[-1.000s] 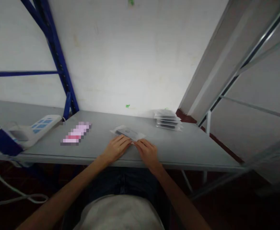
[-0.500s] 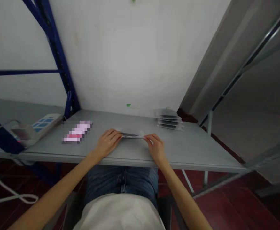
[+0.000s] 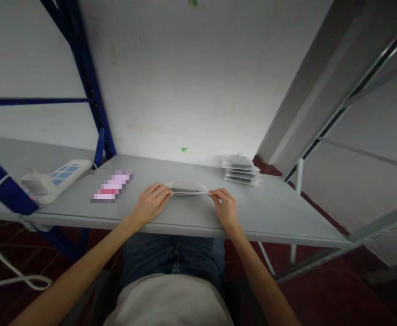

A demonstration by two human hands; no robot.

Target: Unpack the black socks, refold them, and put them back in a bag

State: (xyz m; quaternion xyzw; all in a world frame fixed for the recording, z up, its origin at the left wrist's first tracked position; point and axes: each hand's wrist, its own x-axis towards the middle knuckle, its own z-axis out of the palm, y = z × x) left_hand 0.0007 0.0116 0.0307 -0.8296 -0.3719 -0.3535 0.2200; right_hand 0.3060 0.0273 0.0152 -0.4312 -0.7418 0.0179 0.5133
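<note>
Your left hand [image 3: 150, 203]: palm down, fingers curled, fingertips [image 3: 165, 192] pinched shut in grip. Your right hand [image 3: 226, 207]: mirrored pose, knuckles up, fingertips [image 3: 214, 195] pinched shut likewise. Hands apart, level with each other, tips pointing inward. Both forearms bare, reaching forward from your lap, converging; wrists straight, low.

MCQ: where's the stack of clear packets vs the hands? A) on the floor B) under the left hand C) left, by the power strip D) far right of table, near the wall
D: the stack of packets lies at the table's far right by the wall, apart from both hands.
</note>
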